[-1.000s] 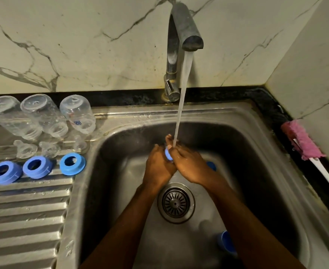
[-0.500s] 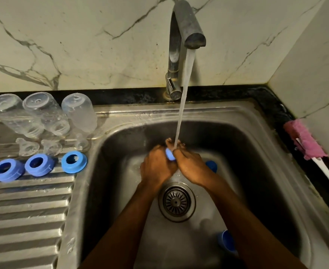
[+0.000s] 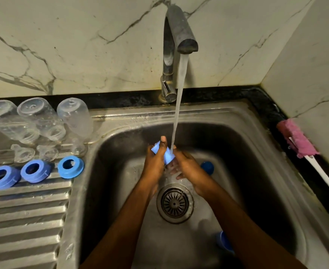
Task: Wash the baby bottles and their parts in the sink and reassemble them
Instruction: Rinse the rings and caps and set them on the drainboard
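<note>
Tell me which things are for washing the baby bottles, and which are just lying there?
For the job: blue cap gripped by the left hand, tap, sink, two more blue pieces in the sink, three bottles, three teats, three blue rings on the draining board.
Just lying there: pink brush on the counter, untouched.

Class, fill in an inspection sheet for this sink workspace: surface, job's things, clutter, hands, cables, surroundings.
Surface: steel sink, wet; ribbed drainboard on its left.
Job's things: three bottles upside down, three nipples, three rings on the drainboard; cap under the water stream; two blue parts in the sink.
Clutter: brush on the right counter.
Hands: left hand grips the cap; right hand touches it, grip unclear.
Cables: nothing seen.
Surroundings: tap running; marble wall behind.
</note>
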